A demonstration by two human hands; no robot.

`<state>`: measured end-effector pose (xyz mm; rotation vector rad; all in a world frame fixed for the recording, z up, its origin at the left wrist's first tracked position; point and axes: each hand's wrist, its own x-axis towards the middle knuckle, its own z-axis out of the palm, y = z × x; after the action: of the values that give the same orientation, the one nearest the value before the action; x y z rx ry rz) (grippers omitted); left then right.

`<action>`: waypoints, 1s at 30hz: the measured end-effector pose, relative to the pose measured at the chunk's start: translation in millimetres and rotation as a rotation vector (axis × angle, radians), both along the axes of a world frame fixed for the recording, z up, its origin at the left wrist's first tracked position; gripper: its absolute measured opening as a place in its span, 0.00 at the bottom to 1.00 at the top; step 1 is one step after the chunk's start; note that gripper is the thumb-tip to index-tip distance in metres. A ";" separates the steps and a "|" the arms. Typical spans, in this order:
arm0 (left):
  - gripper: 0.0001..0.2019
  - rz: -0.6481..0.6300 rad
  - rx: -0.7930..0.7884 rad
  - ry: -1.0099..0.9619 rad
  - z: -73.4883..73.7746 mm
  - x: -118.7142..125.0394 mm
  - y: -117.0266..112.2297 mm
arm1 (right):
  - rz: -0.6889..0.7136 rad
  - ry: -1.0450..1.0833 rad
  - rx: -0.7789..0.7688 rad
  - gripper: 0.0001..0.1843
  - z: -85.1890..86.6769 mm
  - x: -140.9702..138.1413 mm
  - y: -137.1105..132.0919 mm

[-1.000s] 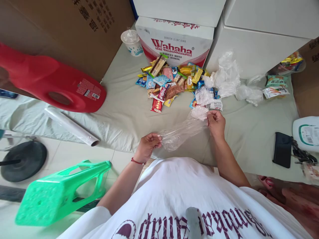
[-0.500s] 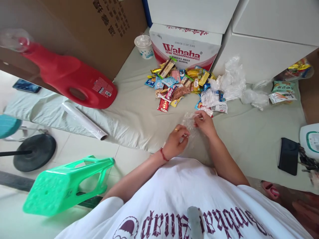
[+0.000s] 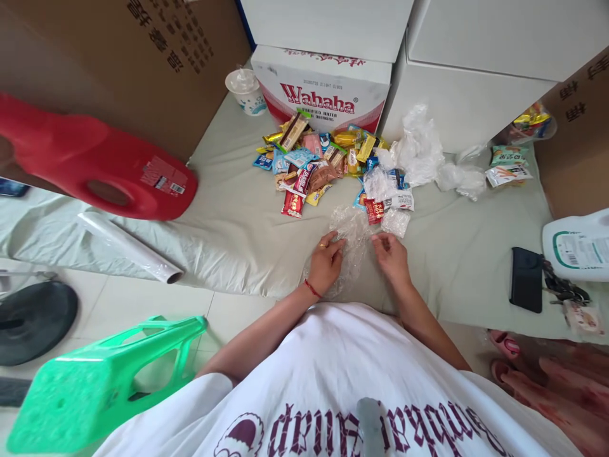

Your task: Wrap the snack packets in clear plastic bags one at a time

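Fingers of left hand [image 3: 326,263] and right hand [image 3: 394,259] curl beside the clear plastic [image 3: 353,244]; their grip I cannot tell. Its long axis runs back from the surface's [image 3: 471,254] near edge.

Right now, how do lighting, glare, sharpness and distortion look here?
Head view: soft, fairly even light; small glints on the nearest clear bag; large red lettering on the water box is readable; the green stool, near the edge, looks stretched.
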<state>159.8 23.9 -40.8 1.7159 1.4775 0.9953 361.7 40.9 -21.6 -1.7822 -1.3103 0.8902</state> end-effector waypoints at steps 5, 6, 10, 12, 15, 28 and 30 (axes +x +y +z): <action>0.13 0.104 -0.059 -0.150 1.9 -2.7 0.0 | 0.014 0.184 0.029 0.19 -1.1 -16.0 15.1; 0.12 0.132 -0.068 -0.191 4.5 -3.6 0.0 | 0.014 0.193 0.071 0.18 2.2 -18.0 15.8; 0.09 0.163 -0.088 -0.384 22.3 -4.0 1.3 | 0.157 -0.079 0.257 0.17 20.0 -28.1 8.4; 0.12 0.133 -0.171 -0.515 32.6 -0.6 3.6 | 0.254 -0.281 0.304 0.19 25.9 -36.1 2.0; 0.18 0.115 -0.343 -0.741 44.6 6.6 9.8 | 0.356 -0.493 0.311 0.20 28.3 -48.5 -6.1; 0.16 0.167 -0.602 -1.121 56.2 6.5 30.0 | 0.251 0.395 0.157 0.12 31.8 -53.6 -6.1; 0.15 0.179 -0.573 -1.151 55.2 5.6 29.5 | 0.142 0.602 0.080 0.13 33.7 -55.6 -4.2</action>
<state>165.5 53.3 14.4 0.4080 0.9550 1.1792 306.1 36.7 12.1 -1.2252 -1.0583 1.3065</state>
